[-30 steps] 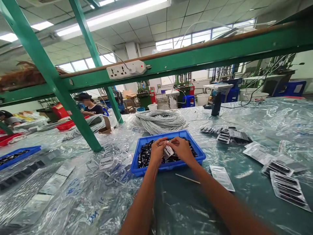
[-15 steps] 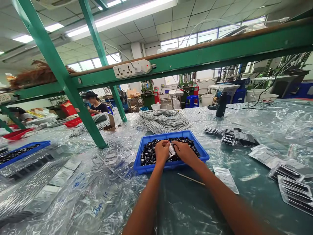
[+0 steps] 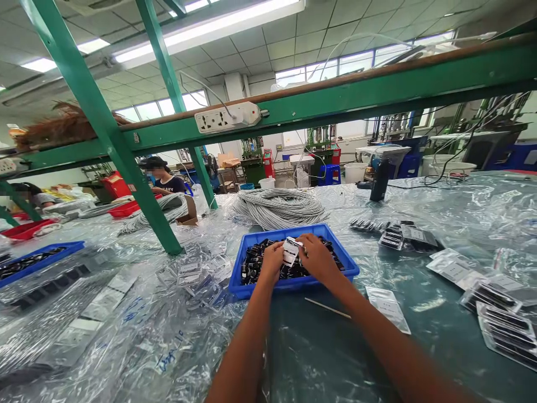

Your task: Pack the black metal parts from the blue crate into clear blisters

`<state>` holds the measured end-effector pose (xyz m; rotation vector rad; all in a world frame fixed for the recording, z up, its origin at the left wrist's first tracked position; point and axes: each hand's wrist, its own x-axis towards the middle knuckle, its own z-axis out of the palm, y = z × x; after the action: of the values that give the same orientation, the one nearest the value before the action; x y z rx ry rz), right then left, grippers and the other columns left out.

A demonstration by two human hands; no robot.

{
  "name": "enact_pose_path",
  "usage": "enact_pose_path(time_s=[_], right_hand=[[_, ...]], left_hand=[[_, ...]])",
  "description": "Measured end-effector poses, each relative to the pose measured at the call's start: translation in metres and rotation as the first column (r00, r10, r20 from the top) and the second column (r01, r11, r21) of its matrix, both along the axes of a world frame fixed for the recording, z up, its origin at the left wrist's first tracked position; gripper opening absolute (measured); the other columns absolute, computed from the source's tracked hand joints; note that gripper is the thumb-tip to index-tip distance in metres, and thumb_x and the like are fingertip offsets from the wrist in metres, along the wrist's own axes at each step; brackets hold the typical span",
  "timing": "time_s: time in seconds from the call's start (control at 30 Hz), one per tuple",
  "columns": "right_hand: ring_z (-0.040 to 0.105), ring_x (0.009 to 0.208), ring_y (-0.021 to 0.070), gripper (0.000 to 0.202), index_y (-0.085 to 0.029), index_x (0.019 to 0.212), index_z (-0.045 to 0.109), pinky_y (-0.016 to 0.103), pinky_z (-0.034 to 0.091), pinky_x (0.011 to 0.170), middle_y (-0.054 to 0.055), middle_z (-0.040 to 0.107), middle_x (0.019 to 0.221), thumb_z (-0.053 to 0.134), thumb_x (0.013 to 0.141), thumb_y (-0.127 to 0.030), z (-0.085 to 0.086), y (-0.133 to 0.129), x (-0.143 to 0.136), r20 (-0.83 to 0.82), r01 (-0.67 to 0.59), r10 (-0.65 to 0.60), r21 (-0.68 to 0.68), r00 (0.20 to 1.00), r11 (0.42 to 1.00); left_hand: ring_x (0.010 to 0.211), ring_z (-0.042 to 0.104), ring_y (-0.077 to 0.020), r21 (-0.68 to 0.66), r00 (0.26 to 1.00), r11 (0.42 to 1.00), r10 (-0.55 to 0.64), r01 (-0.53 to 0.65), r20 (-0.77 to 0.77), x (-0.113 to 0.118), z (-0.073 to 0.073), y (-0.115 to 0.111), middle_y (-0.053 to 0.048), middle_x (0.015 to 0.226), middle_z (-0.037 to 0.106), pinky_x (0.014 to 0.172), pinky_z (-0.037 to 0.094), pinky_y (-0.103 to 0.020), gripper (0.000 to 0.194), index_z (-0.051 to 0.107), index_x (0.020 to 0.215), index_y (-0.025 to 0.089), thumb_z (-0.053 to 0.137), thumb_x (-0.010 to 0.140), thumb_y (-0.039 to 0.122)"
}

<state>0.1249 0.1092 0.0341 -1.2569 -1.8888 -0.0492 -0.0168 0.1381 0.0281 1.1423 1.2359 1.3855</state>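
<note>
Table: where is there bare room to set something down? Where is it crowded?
One free patch lies between the left forearm and right forearm, nearer than the stick; another between the white bag and rightmost packs. Crowded: left of the blue tray, with packets and film.

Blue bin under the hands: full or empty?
Not empty: small black parts spread across the blue bin, seen around the left hand and right hand. Can't tell how deep they lie.

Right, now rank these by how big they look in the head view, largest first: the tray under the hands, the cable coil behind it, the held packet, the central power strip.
1. Tray
2. Cable coil
3. Power strip
4. Packet, clearly smallest
</note>
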Motion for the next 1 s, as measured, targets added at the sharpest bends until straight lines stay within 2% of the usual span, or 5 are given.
enact_pose_path(time_s=[0.17, 0.43, 0.7, 0.87, 1.0], right_hand=[[0.063, 0.104, 0.0264, 0.027, -0.011, 0.112, 0.067, 0.036, 0.048, 0.091, 0.016, 0.069, 0.109, 0.05, 0.093, -0.019, -0.002, -0.009, -0.017, 0.083, 0.03, -0.019, -0.13, 0.996, 0.991], [0.07, 0.075, 0.0215, 0.023, -0.014, 0.087, 0.074, 0.028, 0.046, 0.07, 0.01, 0.076, 0.082, 0.061, 0.09, -0.034, 0.003, -0.002, -0.006, -0.205, -0.021, -0.025, -0.222, 0.978, 0.975], [0.064, 0.06, 0.0177, 0.023, -0.016, 0.063, 0.069, 0.026, 0.042, 0.063, 0.005, 0.071, 0.063, 0.057, 0.082, -0.016, 0.005, 0.0, 0.001, -0.125, -0.073, 0.05, -0.188, 0.991, 0.98], [0.067, 0.07, 0.0168, 0.014, -0.015, 0.093, 0.071, 0.027, 0.051, 0.071, 0.007, 0.073, 0.087, 0.061, 0.084, -0.018, -0.004, 0.002, 0.0, -0.217, -0.156, 0.127, -0.124, 0.968, 0.98], [0.066, 0.084, 0.0196, 0.028, -0.018, 0.116, 0.065, 0.033, 0.055, 0.079, 0.011, 0.066, 0.107, 0.059, 0.089, -0.017, -0.011, 0.001, -0.005, -0.049, -0.154, 0.152, -0.037, 0.987, 0.987]], left_hand=[[0.061, 0.06, -0.0141, 0.031, 0.981, 0.996, -0.091, 0.086, 0.169, 0.009, 0.002, -0.005, -0.006, 0.067, 0.07, 0.06, 0.047, -0.024, 0.026, 0.076, 0.08, 0.012, 0.078, 0.061, 0.029], [0.058, 0.06, -0.0139, 0.026, 0.951, 0.982, -0.19, 0.189, 0.243, 0.004, 0.007, -0.012, -0.007, 0.069, 0.07, 0.056, 0.046, -0.025, 0.041, 0.077, 0.083, 0.012, 0.088, 0.05, 0.033], [0.064, 0.061, -0.0159, 0.07, 0.995, 0.997, -0.041, 0.034, 0.095, -0.003, 0.01, -0.007, -0.005, 0.069, 0.07, 0.061, 0.047, -0.026, 0.021, 0.076, 0.074, 0.015, 0.083, 0.056, 0.023], [0.071, 0.064, -0.0181, 0.092, 0.997, 0.995, 0.033, -0.04, 0.073, -0.006, 0.011, -0.007, -0.006, 0.073, 0.072, 0.066, 0.048, -0.027, 0.018, 0.075, 0.074, 0.015, 0.082, 0.058, 0.021], [0.068, 0.064, -0.018, 0.059, 0.991, 0.998, -0.035, 0.027, 0.131, 0.001, 0.011, -0.009, -0.007, 0.072, 0.071, 0.064, 0.048, -0.027, 0.026, 0.073, 0.075, 0.014, 0.084, 0.055, 0.026]])
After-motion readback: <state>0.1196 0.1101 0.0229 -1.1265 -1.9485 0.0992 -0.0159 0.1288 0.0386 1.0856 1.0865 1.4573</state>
